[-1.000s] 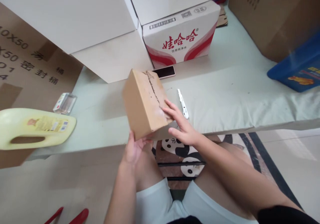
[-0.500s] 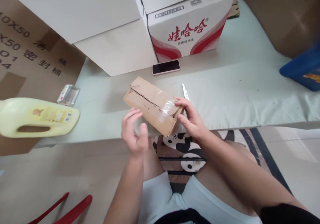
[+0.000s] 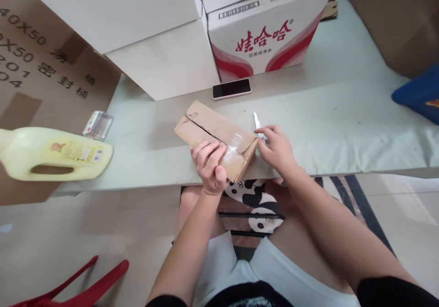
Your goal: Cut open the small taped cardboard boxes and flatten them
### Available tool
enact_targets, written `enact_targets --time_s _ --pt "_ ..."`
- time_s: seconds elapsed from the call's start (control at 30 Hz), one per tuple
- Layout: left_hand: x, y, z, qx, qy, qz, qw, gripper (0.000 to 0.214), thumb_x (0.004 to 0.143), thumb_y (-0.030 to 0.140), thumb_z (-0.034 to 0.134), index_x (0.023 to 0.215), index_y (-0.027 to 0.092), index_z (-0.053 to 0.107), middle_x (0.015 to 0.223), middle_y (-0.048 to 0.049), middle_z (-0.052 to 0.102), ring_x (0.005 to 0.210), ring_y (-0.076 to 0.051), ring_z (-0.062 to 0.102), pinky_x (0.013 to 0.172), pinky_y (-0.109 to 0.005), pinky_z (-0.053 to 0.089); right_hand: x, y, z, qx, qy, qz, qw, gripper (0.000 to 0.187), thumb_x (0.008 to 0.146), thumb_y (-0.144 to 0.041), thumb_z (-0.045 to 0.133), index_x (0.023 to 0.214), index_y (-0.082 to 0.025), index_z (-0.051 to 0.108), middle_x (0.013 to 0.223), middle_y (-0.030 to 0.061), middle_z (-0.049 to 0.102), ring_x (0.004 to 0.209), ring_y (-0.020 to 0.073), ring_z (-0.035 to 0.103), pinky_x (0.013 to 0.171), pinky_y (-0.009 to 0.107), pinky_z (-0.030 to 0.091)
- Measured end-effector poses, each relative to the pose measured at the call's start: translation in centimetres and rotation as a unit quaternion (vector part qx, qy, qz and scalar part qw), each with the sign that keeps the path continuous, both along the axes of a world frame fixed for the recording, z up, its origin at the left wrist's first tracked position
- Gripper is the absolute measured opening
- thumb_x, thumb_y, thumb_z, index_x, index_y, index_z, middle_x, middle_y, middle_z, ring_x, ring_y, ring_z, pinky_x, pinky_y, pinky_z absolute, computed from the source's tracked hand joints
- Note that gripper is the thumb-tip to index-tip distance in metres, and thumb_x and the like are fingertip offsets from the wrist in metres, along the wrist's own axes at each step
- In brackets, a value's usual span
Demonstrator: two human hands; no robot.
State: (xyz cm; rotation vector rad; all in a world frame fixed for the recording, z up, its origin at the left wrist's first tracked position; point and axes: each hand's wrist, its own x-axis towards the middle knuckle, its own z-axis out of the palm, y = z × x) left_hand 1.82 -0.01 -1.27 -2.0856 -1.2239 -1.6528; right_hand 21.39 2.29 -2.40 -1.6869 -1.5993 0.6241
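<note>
Box (image 3: 219, 126) before the phone (image 3: 232, 88) — long axis far-left to near-right, taped end nearest. My left hand (image 3: 210, 166), half-curled, touches it; my right hand (image 3: 276, 149) is loosely bent — both grips unclear.

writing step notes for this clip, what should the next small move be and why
Probably close the right hand on the white cutter: that hand is right at it, the left hand rests on the cardboard box, and clear tape lies across the top.
</note>
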Motion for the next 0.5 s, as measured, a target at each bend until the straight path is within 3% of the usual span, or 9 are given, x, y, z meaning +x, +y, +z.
enact_targets --time_s 0.13,0.27,0.33,0.4,0.5 --pt "0.0 0.0 -0.2 -0.001 -0.001 -0.002 1.0 0.047 0.099 0.036 0.03 0.104 0.021 0.074 0.104 -0.0081 0.072 0.111 -0.024 0.06 0.115 -0.044 0.033 0.3 0.3 -0.3 -0.06 -0.176 0.02 0.982 0.028 0.089 -0.033 0.054 0.101 -0.019 0.075 0.11 0.0164 0.066 0.102 0.0323 0.059 0.089 0.045 0.045" --pt "0.0 0.2 -0.4 0.007 0.002 0.004 1.0 0.047 0.099 0.036 0.029 0.102 0.021 0.074 0.103 -0.0083 0.072 0.11 -0.024 0.061 0.114 -0.045 0.035 0.9 0.9 0.2 -0.102 -0.177 -0.007 0.979 0.025 0.087 -0.024 0.051 0.105 -0.02 0.068 0.098 0.0128 0.066 0.083 0.0259 0.058 0.071 0.037 0.041" --pt "0.1 0.3 -0.4 0.009 0.002 0.01 1.0 0.048 0.1 0.037 0.028 0.101 0.021 0.074 0.102 -0.0084 0.072 0.109 -0.024 0.06 0.113 -0.046 0.036 1.2 1.3 0.8 -0.105 -0.082 -0.033 0.991 0.029 0.087 -0.021 0.048 0.111 -0.022 0.063 0.089 0.0078 0.065 0.071 0.0207 0.054 0.066 0.034 0.039" --pt "0.2 0.4 -0.4 0.015 -0.006 0.009 1.0 0.048 0.099 0.037 0.028 0.1 0.021 0.074 0.102 -0.0083 0.071 0.108 -0.024 0.06 0.114 -0.045 0.035 1.5 1.6 1.6 -0.069 0.088 -0.047 0.993 0.031 0.087 -0.021 0.047 0.116 -0.025 0.059 0.084 0.0028 0.062 0.063 0.0165 0.052 0.063 0.032 0.042" --pt "0.3 0.5 -0.5 0.021 -0.02 -0.003 1.0 0.046 0.099 0.036 0.03 0.101 0.021 0.074 0.102 -0.0082 0.071 0.108 -0.024 0.06 0.113 -0.045 0.035 1.3 1.2 3.4 0.042 0.349 -0.009 0.936 0.029 0.089 -0.026 0.046 0.116 -0.03 0.056 0.086 -0.0002 0.062 0.062 0.0134 0.057 0.062 0.031 0.049"
